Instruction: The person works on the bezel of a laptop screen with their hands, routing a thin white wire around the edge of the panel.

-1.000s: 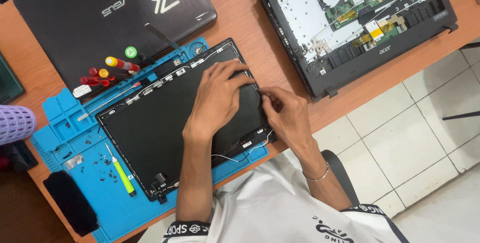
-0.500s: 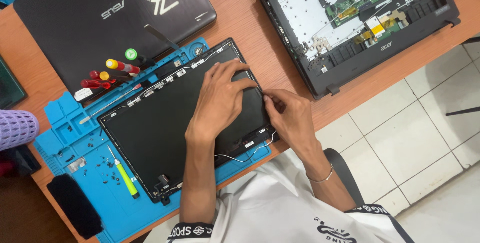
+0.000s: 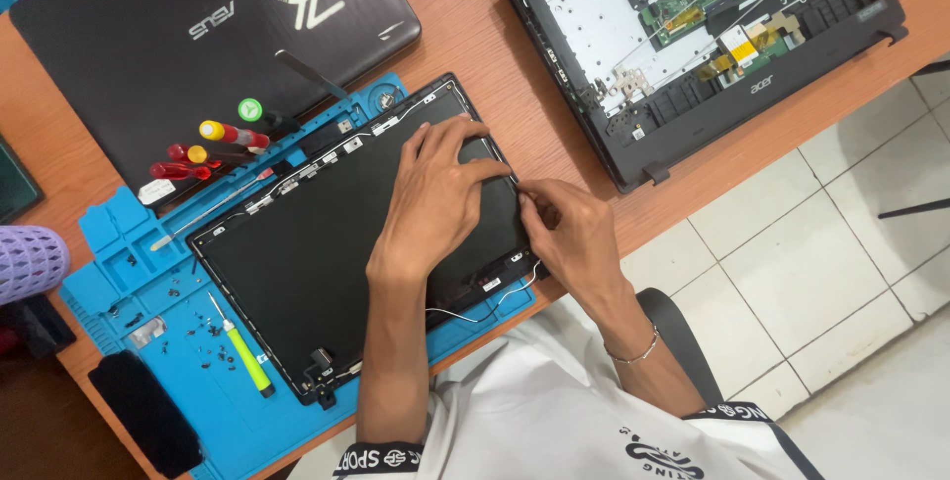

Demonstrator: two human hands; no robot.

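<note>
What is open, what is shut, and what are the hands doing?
Left hand: flat on the black screen lid, palm down.
Right hand: pinching at the lid's edge.
Black screen lid: taken off, lying on the blue mat.
Laptop base: opened up, circuit board showing.
Dark laptop: shut.
Green screwdriver: lying loose on the mat.

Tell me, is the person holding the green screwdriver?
No, the green screwdriver lies alone on the blue mat, while both hands rest on the black laptop lid.
</note>
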